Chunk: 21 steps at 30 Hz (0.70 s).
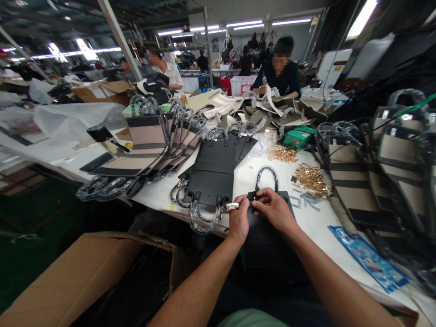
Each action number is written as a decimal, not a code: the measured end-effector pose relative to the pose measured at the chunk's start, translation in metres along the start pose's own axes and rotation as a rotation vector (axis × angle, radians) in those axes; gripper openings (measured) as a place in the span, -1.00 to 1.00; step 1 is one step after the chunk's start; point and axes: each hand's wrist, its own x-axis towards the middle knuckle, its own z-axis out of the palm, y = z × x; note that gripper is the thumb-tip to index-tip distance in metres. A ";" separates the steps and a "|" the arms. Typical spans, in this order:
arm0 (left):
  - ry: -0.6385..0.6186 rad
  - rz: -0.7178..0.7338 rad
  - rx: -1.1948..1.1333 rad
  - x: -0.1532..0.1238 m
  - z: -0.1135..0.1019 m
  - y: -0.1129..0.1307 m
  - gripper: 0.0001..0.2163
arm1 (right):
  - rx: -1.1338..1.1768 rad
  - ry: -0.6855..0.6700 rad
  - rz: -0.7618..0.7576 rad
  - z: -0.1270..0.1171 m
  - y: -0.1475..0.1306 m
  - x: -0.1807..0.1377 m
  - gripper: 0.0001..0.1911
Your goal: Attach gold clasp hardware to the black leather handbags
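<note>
— What do the two hands hold?

— A black bag panel (269,236) lies at the near edge of the white surface (306,213), hanging partly over that edge toward the person. The left hand (238,220) holds a small silver metal tool (233,206); its fingers are pressed together around it, and the tip points to the right. The right hand (272,209) rests on the top of the panel, and its fingers pinch a small fitting there, which is too small to name. The two hands are almost touching.

— And the handle?

— A wrapped loop handle (267,175) rises from the top of the panel, just beyond the right hand, and lies flat on the surface.

— What is around it?

— Just to the left is a stack of black bag panels (211,175) with their own wrapped handles reaching the near edge. Further left, beige and black striped bag panels (143,150) lie fanned out. Beyond the right hand are two heaps of gold metal fittings (311,179), and behind them a green device (299,137). At the right edge stand more striped bags (398,159), and a blue printed sheet (369,259) lies near the corner. An open cardboard box (85,277) stands on the floor below the near edge. At the far edge another person (281,72) is working with pale straps.
</note>
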 end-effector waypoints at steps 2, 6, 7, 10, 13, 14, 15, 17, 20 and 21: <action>-0.008 -0.015 -0.035 0.000 0.000 0.001 -0.72 | 0.016 -0.014 0.023 -0.003 0.001 0.004 -0.61; 0.016 -0.090 -0.071 0.002 0.001 -0.001 -0.70 | 0.100 -0.067 0.089 -0.009 0.000 0.010 -0.57; 0.023 -0.103 -0.075 0.003 0.002 -0.002 -0.69 | 0.132 -0.093 0.099 -0.010 0.000 0.011 -0.58; 0.028 -0.115 -0.068 0.005 0.001 -0.004 -0.68 | 0.157 -0.107 0.100 -0.009 0.000 0.013 -0.62; 0.018 -0.130 -0.030 0.007 0.000 -0.003 -0.68 | 0.049 -0.017 0.097 -0.002 -0.001 0.013 -0.70; 0.011 -0.132 -0.017 0.008 -0.001 -0.001 -0.68 | 0.016 0.012 0.102 0.000 -0.001 0.013 -0.71; 0.008 -0.131 -0.005 0.007 -0.001 0.000 -0.67 | -0.001 0.030 0.105 0.002 -0.001 0.013 -0.72; 0.005 -0.115 0.019 0.007 0.000 0.003 -0.66 | 0.028 0.020 0.103 0.001 -0.003 0.012 -0.69; 0.010 -0.099 0.032 0.009 0.004 0.004 -0.65 | 0.171 -0.035 0.087 -0.013 -0.007 0.015 -0.61; 0.018 -0.111 0.013 0.010 0.006 0.004 -0.63 | 0.206 -0.026 0.075 -0.022 -0.010 0.019 -0.58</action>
